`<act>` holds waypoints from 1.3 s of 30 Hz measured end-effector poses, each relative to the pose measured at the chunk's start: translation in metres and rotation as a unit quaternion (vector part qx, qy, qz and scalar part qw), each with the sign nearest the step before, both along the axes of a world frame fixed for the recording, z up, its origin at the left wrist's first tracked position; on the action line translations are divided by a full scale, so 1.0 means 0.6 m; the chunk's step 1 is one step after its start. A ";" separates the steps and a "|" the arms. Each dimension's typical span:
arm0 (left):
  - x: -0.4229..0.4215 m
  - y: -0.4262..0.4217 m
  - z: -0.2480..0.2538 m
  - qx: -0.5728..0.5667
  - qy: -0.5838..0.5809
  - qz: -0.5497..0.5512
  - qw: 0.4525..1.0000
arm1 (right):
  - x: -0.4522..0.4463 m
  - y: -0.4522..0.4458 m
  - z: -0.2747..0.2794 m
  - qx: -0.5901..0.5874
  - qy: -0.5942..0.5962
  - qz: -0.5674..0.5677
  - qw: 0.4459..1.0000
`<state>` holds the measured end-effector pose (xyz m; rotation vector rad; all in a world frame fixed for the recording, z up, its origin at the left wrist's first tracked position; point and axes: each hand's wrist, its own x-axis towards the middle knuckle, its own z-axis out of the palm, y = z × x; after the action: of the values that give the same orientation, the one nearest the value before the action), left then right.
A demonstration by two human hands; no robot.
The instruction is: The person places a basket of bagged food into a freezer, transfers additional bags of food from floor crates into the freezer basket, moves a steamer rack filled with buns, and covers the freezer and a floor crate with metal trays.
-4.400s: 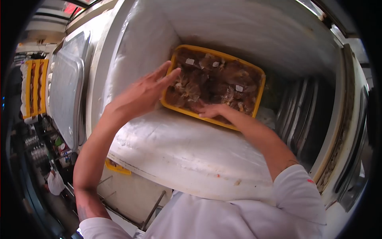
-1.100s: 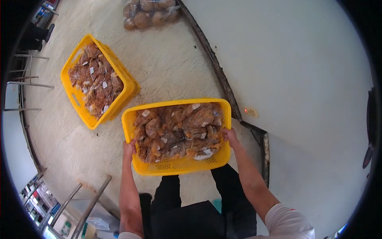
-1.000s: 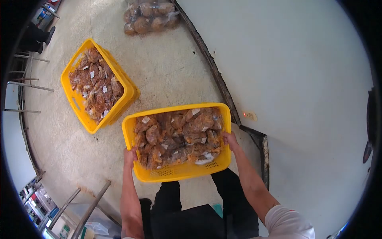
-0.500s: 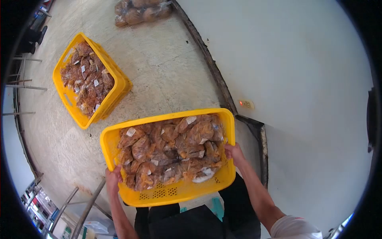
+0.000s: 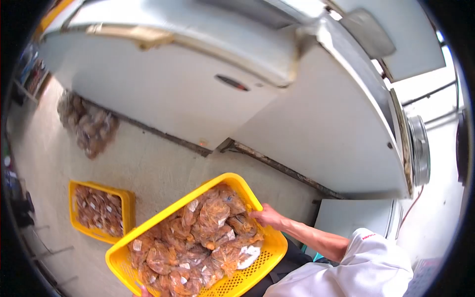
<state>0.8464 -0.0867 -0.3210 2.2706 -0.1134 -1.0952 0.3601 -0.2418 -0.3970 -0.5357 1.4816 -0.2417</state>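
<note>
Here's the large yellow plastic basket with a perforated side (image 5: 269, 252), up off the floor in front of the body and tilted, its right end higher in view, loaded with clear bags of reddish-brown meat (image 5: 198, 242). The right hand (image 5: 267, 216) is clamped on the rim at that end; the left hand (image 5: 144, 291), mostly cut off by the lower edge of view, is hooked on the other. Beyond the basket's left corner, a stack of smaller-looking yellow plastic crates (image 5: 129, 210) sits on the floor, the top one full of similar bags. Further up, a clear plastic sack of round brown items (image 5: 86, 123) lies near the foot of a long white chest freezer (image 5: 163, 79). That freezer walls off the far side, its dark-edged base jogging where a second white cabinet panel (image 5: 316, 133) joins in. To the right, a low white cabinet (image 5: 356, 218) stands close by the right arm, a round metal vessel (image 5: 419, 151) above it. A strip of pale floor (image 5: 168, 163) runs between basket and freezer. White labels dot the bags, print too small to read; red lettering marks the white sleeve (image 5: 376, 262), illegible from here.
</note>
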 end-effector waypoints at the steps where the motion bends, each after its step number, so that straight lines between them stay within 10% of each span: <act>1: -0.005 -0.015 0.010 -0.003 0.000 -0.018 1.000 | -0.004 -0.004 -0.004 -0.015 -0.007 -0.010 1.000; 11: -0.037 -0.125 0.168 -0.042 0.019 -0.206 0.978 | -0.033 0.021 0.031 0.031 -0.093 -0.058 0.994; 19: -0.077 -0.230 0.363 -0.167 0.044 -0.392 0.904 | -0.202 0.043 0.392 -0.050 -0.049 -0.171 0.983; 29: -0.429 -0.445 0.812 -0.341 0.194 -0.523 0.756 | -0.505 0.110 0.806 -0.295 -0.136 -0.261 0.909; 33: -0.596 -0.564 0.828 -0.317 0.314 -0.514 0.733 | -0.689 0.040 0.799 -0.293 -0.187 -0.257 0.902; 39: -0.606 -0.658 0.640 -0.312 0.322 -0.499 0.741 | -0.712 -0.074 0.778 -0.271 -0.107 -0.271 0.917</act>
<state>0.4830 -0.4813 0.0628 1.0248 -1.3031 -1.9133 -0.0668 -0.2859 0.0699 -0.5021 1.3132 -1.1401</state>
